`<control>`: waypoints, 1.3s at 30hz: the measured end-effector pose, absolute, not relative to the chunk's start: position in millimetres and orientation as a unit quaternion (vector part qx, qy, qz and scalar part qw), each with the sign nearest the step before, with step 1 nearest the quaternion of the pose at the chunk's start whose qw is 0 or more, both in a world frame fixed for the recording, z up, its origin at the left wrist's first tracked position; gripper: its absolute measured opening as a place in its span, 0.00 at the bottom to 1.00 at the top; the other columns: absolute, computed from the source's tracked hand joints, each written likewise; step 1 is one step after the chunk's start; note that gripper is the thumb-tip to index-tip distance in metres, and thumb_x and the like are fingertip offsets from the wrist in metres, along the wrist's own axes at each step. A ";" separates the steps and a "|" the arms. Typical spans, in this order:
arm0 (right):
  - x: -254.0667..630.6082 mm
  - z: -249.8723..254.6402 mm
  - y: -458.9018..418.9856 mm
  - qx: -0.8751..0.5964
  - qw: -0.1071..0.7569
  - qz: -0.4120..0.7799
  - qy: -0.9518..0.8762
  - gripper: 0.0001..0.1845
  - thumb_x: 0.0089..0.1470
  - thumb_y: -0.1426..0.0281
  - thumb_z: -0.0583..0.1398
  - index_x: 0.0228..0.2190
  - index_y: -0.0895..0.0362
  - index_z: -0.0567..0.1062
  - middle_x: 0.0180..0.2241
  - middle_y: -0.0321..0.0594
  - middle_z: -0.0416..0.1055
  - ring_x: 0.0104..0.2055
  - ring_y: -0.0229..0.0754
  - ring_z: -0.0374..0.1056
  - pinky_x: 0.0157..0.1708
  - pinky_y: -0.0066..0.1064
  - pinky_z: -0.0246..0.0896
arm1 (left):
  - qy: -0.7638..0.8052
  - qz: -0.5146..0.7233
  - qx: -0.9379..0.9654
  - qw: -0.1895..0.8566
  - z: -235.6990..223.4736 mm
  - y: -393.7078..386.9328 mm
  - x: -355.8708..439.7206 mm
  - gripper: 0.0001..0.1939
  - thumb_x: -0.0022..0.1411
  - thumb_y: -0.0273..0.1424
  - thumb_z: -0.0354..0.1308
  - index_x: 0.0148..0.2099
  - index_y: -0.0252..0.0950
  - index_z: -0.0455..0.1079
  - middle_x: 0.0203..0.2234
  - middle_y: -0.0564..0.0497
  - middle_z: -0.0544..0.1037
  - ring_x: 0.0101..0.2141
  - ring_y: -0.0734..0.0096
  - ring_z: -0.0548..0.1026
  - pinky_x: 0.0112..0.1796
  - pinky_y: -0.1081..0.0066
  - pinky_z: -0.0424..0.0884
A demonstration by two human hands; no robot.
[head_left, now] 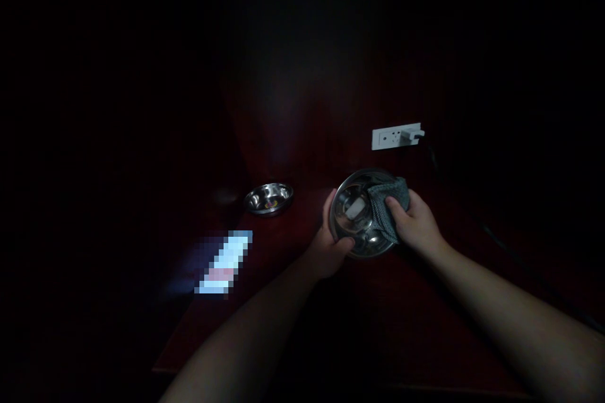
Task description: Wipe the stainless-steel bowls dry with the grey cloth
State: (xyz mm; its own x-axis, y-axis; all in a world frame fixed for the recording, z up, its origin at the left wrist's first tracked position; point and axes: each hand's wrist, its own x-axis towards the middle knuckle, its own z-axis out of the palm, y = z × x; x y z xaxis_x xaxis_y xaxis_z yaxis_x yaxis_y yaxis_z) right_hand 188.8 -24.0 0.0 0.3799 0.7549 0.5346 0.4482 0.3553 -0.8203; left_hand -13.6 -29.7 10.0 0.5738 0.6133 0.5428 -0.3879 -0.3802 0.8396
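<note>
My left hand [333,245] grips the left side of a shiny metal bowl [352,201], its thumb over the near rim and its fingers around the outside. The bowl is tilted so that its inside faces me. In my right hand [418,220] is a grey-green cloth [388,204], pinched under the thumb. The cloth lies over the bowl's right rim and hangs into the inside. Some of my right fingers are hidden behind the cloth and bowl.
A second metal bowl [270,206] stands on the dark red table [293,233] to the left. Nearer me glows a pixelated bright screen [224,267]. Behind the held bowl is a white wall socket [390,137] with a plug [411,135] in it. The surroundings are very dark.
</note>
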 end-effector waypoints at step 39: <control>184.9 9.5 -26.9 -0.525 0.632 0.186 -0.540 0.19 0.51 0.55 0.57 0.38 0.56 0.70 0.33 0.42 0.72 0.33 0.45 0.69 0.32 0.37 0.65 | 0.174 0.497 0.720 0.452 7.3 -35.6 -14.7 0.50 0.51 0.27 0.60 0.66 0.37 0.30 0.60 0.39 0.57 0.59 0.57 0.58 0.60 0.54 0.50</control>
State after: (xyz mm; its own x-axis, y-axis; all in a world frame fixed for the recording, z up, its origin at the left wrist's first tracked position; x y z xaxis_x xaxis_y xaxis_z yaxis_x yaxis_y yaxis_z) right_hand 184.9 -26.9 9.5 0.3482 0.8015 0.4862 0.3311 0.3801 -0.8637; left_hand -14.7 -35.6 7.3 0.4457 0.7001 0.5579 -0.1984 -0.5305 0.8241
